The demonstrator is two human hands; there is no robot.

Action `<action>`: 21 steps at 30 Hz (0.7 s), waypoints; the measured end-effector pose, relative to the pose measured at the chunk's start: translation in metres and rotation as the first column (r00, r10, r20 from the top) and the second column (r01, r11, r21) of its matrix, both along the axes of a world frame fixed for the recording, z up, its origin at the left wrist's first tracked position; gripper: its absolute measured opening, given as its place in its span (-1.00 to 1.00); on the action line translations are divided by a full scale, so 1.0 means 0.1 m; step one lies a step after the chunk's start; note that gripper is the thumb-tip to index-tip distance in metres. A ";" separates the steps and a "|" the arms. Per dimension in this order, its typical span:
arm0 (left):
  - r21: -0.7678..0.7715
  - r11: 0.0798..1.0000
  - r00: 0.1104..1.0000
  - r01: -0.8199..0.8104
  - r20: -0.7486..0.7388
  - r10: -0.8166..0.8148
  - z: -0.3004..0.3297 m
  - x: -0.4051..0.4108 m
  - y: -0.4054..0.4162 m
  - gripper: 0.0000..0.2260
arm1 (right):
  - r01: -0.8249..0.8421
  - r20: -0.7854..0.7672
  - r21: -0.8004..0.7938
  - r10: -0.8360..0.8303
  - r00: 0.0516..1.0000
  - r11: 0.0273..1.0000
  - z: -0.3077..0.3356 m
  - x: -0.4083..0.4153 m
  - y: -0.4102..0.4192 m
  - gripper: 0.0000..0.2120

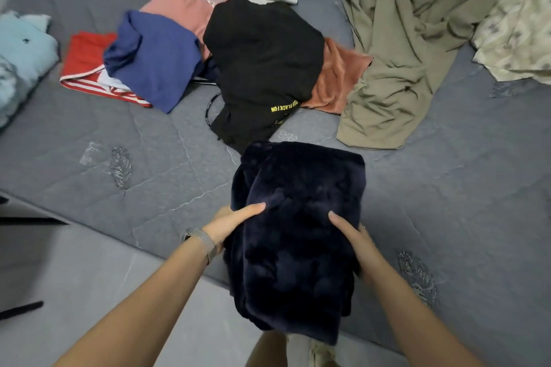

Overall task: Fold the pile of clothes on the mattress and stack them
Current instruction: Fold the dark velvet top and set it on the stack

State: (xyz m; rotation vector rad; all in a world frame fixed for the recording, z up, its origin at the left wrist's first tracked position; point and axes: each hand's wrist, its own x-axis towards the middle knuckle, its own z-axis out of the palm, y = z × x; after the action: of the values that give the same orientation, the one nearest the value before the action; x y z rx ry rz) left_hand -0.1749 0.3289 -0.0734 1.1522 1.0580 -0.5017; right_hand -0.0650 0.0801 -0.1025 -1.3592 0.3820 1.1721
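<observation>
I have a folded, plush dark navy fleece garment (298, 235) held between both hands at the near edge of the grey quilted mattress (119, 140), its long axis running away from me, near end hanging past the mattress edge over the floor. My left hand (229, 225) grips its left side, thumb lying across the top and fingers tucked underneath; my right hand (356, 240) clasps the right side the same way, thumb on top, the fingers hidden by the fabric. Both sit about level, neither nearer. The unfolded heap lies straight ahead, the black garment with yellow lettering (262, 68) just beyond the fleece's far edge. Bare mattress lies to either side, and I judge the bundle goes down there.
</observation>
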 end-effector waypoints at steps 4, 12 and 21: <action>-0.047 0.989 0.986 -0.140 0.085 0.144 0.83 -0.45 -0.14 -0.29 | -0.084 0.091 0.021 0.082 0.993 0.996 0.78 -0.09 0.08 -0.14; 0.029 0.916 0.886 -0.401 0.267 0.380 2.23 -1.24 0.20 -0.37 | -0.337 0.225 0.190 0.293 0.929 0.922 2.40 -0.38 0.87 -0.42; 0.067 0.832 0.791 -0.551 0.358 0.496 3.04 -2.57 1.65 -0.57 | -0.487 0.248 0.241 0.432 0.867 0.839 3.08 -1.45 2.70 -0.50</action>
State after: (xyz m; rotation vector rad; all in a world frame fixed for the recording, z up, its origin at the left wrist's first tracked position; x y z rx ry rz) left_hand -0.4320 0.4937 0.2307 0.9817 1.0831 0.2257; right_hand -0.2103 0.3503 0.2055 -1.3121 -0.2727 1.4155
